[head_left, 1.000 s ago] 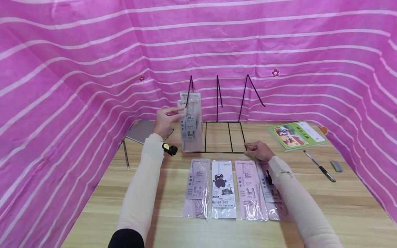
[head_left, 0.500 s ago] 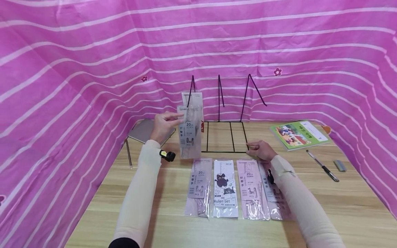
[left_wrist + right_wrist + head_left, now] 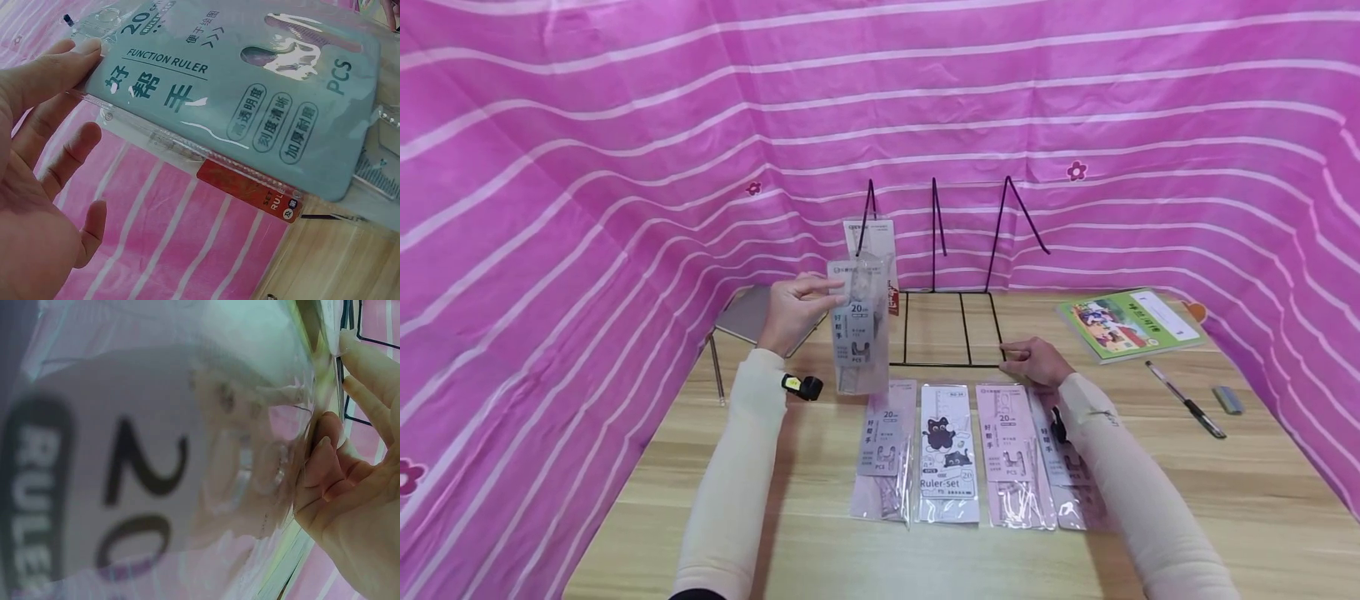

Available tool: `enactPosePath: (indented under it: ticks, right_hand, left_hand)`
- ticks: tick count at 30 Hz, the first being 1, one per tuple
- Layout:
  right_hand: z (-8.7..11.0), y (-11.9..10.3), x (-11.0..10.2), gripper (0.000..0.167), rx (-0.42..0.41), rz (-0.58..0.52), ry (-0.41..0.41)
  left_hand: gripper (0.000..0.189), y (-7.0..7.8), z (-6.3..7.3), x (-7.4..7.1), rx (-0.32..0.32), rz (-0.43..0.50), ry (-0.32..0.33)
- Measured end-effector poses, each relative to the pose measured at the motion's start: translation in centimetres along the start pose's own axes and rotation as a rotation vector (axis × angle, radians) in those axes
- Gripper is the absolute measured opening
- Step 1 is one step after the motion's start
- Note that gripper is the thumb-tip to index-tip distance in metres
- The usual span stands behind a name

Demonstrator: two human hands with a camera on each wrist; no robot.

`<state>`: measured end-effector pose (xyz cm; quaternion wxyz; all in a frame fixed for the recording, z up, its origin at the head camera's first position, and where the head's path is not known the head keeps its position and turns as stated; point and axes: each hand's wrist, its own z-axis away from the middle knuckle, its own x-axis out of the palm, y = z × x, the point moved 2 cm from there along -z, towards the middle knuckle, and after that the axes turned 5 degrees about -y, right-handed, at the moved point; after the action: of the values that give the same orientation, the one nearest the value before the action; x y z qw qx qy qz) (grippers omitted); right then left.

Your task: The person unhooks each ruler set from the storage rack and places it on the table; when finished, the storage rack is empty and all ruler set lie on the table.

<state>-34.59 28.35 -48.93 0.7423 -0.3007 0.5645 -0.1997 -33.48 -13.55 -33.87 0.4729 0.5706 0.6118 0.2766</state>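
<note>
My left hand [image 3: 797, 310] pinches the left edge of a grey-blue ruler set [image 3: 852, 337] in a clear packet, upright in front of the black wire rack [image 3: 951, 364]. The packet's top lies by the tip of the rack's left hook; whether it hangs on it I cannot tell. Behind it, a white packet [image 3: 880, 235] with a red label [image 3: 247, 187] hangs at that hook. In the left wrist view, thumb and index finger take the packet's edge while the other fingers stay loose. My right hand [image 3: 1037, 362] pinches the rack's front right corner.
In front of the rack lie a pink ruler set [image 3: 885, 450], a white cat-print one [image 3: 949, 454], another pink one [image 3: 1011, 454] and a grey one [image 3: 1063, 467] under the right forearm. Right: green book [image 3: 1131, 325], pen [image 3: 1185, 400], eraser [image 3: 1228, 400]. Left: grey notebook [image 3: 745, 312], pencil [image 3: 717, 371].
My left hand has drawn the grey-blue ruler set down and towards me, away from the white packet behind it. The right hand stays at the rack's corner. The head view has shifted slightly.
</note>
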Motion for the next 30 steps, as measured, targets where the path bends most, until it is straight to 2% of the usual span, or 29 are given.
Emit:
enactPosePath:
  ticks: [3, 11, 15, 20, 24, 30]
  right_hand:
    - [0.0, 0.2, 0.0, 0.057, 0.007, -0.003, -0.004]
    - [0.1, 0.2, 0.2, 0.056, 0.009, -0.004, -0.009]
    - [0.1, 0.2, 0.3, 0.057, 0.02, -0.016, -0.016]
    - [0.1, 0.2, 0.2, 0.058, 0.039, -0.043, -0.025]
    - [0.2, 0.0, 0.0, 0.057, 0.028, -0.041, -0.028]
    - [0.1, 0.1, 0.0, 0.057, 0.006, -0.016, -0.023]
  left_hand:
    - [0.027, -0.2, 0.3, -0.2, -0.008, -0.043, -0.007]
    - [0.029, -2.4, 1.0, -0.8, 0.013, -0.06, -0.024]
    - [0.033, -3.1, 1.7, -1.3, -0.029, -0.035, -0.053]
    - [0.039, -5.0, 3.0, -2.2, -0.164, 0.02, -0.122]
    - [0.044, -6.8, 4.1, -2.6, -0.307, 0.046, -0.152]
    - [0.047, -9.9, 5.3, -2.4, -0.482, 0.031, -0.201]
